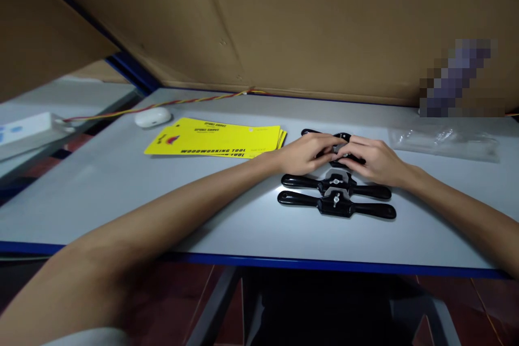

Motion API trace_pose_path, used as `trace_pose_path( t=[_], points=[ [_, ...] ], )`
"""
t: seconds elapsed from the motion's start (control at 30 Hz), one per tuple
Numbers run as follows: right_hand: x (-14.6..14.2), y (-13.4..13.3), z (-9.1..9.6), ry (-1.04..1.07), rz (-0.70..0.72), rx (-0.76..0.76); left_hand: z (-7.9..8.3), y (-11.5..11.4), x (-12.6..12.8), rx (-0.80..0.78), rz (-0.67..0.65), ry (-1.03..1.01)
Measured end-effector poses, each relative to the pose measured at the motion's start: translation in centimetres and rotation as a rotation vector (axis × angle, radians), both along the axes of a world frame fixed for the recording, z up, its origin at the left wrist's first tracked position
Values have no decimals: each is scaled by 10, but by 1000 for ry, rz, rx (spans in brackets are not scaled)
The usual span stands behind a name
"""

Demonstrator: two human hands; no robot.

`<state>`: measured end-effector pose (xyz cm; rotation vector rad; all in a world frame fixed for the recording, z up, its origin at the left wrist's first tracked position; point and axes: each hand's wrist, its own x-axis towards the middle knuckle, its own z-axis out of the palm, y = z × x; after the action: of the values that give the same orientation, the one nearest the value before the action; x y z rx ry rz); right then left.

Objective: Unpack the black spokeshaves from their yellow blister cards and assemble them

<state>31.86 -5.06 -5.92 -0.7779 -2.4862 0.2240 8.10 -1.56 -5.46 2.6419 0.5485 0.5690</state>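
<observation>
Three black spokeshaves lie crosswise on the grey table, one behind another. At the farthest spokeshave (344, 135), my left hand (305, 153) and my right hand (378, 161) meet over its middle, fingers bent and pinched together there. The fingers hide most of that tool; one handle end shows behind my left hand. Closer to me is a second spokeshave (300, 180), with its pale blade and a small silver screw visible. The nearest spokeshave (334, 207) lies just in front of it, nearly touching, its blade and screw also showing.
Yellow printed cards (214, 139) are fanned in a stack left of my hands. Behind them rests a white rounded object (153, 117). A clear plastic bag (444, 143) lies at right. A twisted red-yellow cable (194, 100) runs to a white box (34, 132). Cardboard (324, 27) walls the back.
</observation>
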Motion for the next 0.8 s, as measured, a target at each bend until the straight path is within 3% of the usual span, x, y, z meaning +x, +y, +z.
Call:
trace_pose_path(
  t=[0.13, 0.37, 0.8],
  points=[
    [0, 1, -3, 8, 17, 21, 0, 0, 0, 6, 3, 2],
    [-4, -2, 3, -158, 19, 262, 1, -1, 1, 4, 23, 32],
    [0, 2, -5, 143, 33, 237, 1, 0, 1, 9, 25, 22]
  ],
)
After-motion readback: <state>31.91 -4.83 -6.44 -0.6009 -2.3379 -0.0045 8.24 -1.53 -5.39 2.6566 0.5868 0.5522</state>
